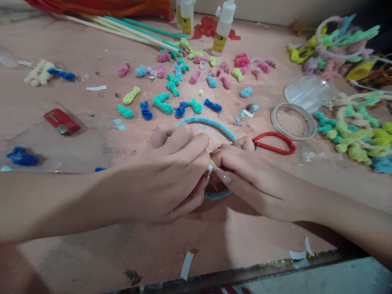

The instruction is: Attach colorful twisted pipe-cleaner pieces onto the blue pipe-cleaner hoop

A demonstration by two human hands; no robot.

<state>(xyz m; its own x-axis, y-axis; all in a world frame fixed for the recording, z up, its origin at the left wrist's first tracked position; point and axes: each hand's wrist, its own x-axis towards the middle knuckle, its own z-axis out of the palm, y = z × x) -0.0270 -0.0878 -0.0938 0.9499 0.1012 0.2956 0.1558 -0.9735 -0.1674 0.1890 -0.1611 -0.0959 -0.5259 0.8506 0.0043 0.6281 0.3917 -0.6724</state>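
My left hand (183, 171) and my right hand (254, 175) meet at the middle, fingertips pinched together. Between them shows a small yellow-and-white piece (211, 165), mostly hidden by the fingers. A light blue fuzzy ring (211, 121) passes behind and below both hands; its sides are covered. A red looped handle (277, 143) sticks out beyond my right hand's fingers; the rest of that tool is hidden, and I cannot tell whether the hand touches it. Several small twisted fuzzy pieces, among them a teal one (163, 103) and a dark blue one (212, 105), lie just beyond my hands.
Glue bottles (223, 30) stand at the back. Fuzzy stems (131, 30) lie at the back left, a red lighter (62, 121) at left. A tape roll (275, 118), a clear plastic cup (309, 94) and fuzzy pieces (358, 139) are at right. Paper strips (186, 265) lie near the front edge.
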